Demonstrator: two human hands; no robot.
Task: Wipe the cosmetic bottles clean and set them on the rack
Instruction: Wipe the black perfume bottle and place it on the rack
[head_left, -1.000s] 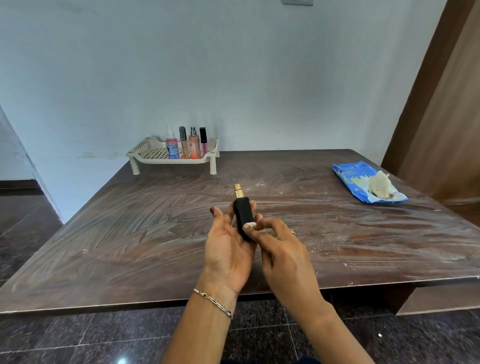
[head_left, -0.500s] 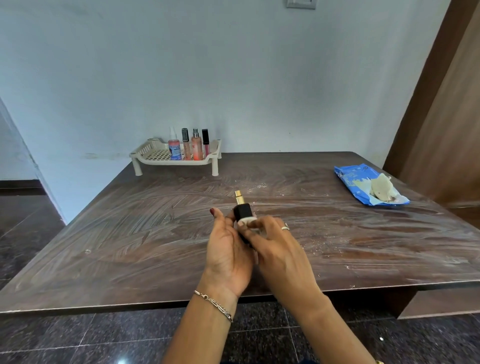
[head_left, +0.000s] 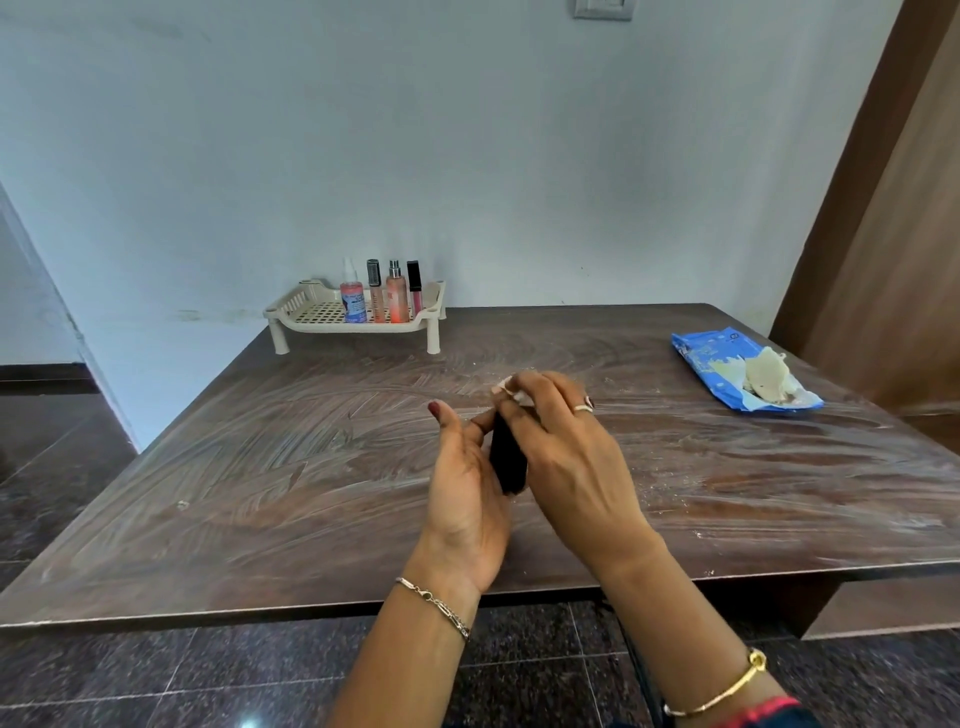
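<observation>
Now hold the black bottle (head_left: 506, 460) steady over the table's (head_left: 260, 493) middle, left hand (head_left: 462, 499) fingers curled round it, and drag the wipe (head_left: 503, 387) pinched by the right hand (head_left: 569, 457) over its hidden top before the far-edge rack (head_left: 306, 304).

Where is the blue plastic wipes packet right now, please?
In the head view, the blue plastic wipes packet lies at the far right of the dark wooden table, a crumpled white wipe on it.

Plain room in a home.
A wooden table (head_left: 260, 493) stands against a painted wall (head_left: 467, 156) on polished stone floor tiles (head_left: 156, 670), beside a wooden panel (head_left: 898, 260); it bears a rack (head_left: 291, 307) of cosmetic bottles (head_left: 396, 301).
</observation>
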